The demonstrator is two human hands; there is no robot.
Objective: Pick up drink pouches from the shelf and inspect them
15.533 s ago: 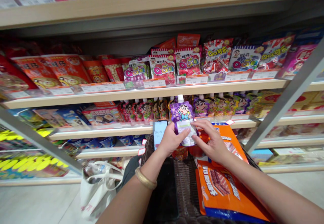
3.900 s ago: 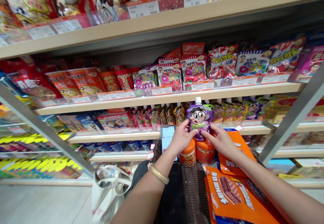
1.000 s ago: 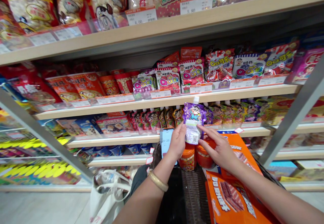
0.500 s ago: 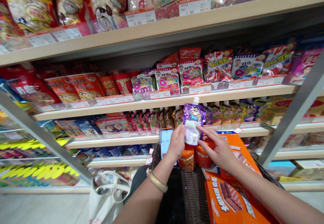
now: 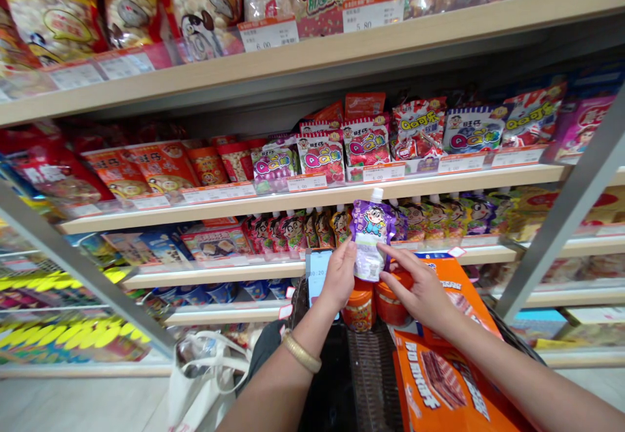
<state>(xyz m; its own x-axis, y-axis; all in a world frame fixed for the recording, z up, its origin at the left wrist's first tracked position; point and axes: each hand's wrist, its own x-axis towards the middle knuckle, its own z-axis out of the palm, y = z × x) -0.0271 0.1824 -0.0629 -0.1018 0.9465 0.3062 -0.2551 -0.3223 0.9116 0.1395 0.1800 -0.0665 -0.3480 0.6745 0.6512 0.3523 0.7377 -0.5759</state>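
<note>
A purple spouted drink pouch (image 5: 372, 233) with a cartoon child and a white cap is held upright in front of the shelves, its white back label facing me. My left hand (image 5: 338, 278) grips the pouch's lower left edge; a gold bangle sits on that wrist. My right hand (image 5: 417, 289) reaches in from the right, its forefinger stretched out and touching the label's right edge. Below the hands two orange-lidded jars (image 5: 359, 306) stand in a dark basket (image 5: 364, 370).
A phone (image 5: 318, 274) with a lit screen stands behind my left hand. Orange snack bags (image 5: 439, 380) lie in the basket's right side. A white bag (image 5: 195, 380) hangs at the lower left. Wooden shelves (image 5: 312, 194) hold rows of sweets and pouches. Grey slanted rails (image 5: 561, 204) frame the view.
The pouch, seen front-on with the cartoon face 3.9 s ago, now shows its label side. Over the last second the hands and pouch have hardly moved.
</note>
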